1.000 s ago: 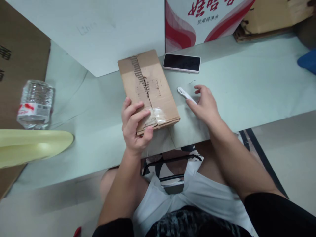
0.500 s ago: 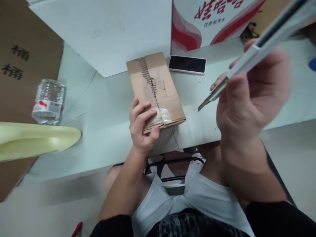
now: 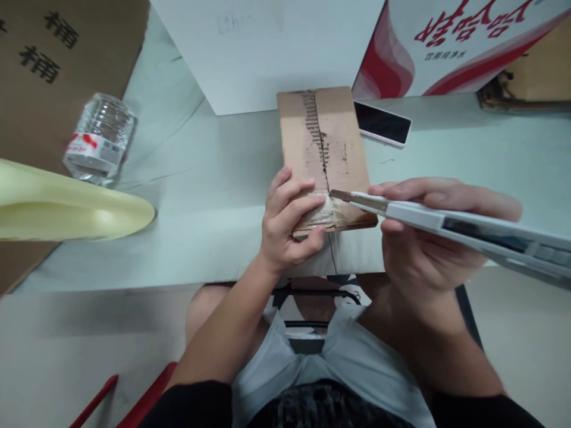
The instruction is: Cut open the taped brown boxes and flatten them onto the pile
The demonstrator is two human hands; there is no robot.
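Note:
A small brown cardboard box (image 3: 325, 148) lies on the pale table (image 3: 200, 238), its top seam torn and its near end covered with clear tape. My left hand (image 3: 288, 223) grips the box's near left corner, fingers curled over the top. My right hand (image 3: 423, 238) is closed round a white utility knife (image 3: 446, 223) with its blade out. The blade tip rests at the taped seam near the box's front edge, close to my left fingers.
A black phone (image 3: 382, 123) lies just right of the box. A water bottle (image 3: 99, 138) stands at the left, above a pale yellow curved object (image 3: 66, 205). A white board (image 3: 267, 53) and a red-and-white carton (image 3: 446, 41) stand behind. Brown cardboard (image 3: 40, 65) fills the far left.
My right hand picked the knife up from the table, raised it, then brought the blade down to the box's taped seam. My left hand stayed on the box.

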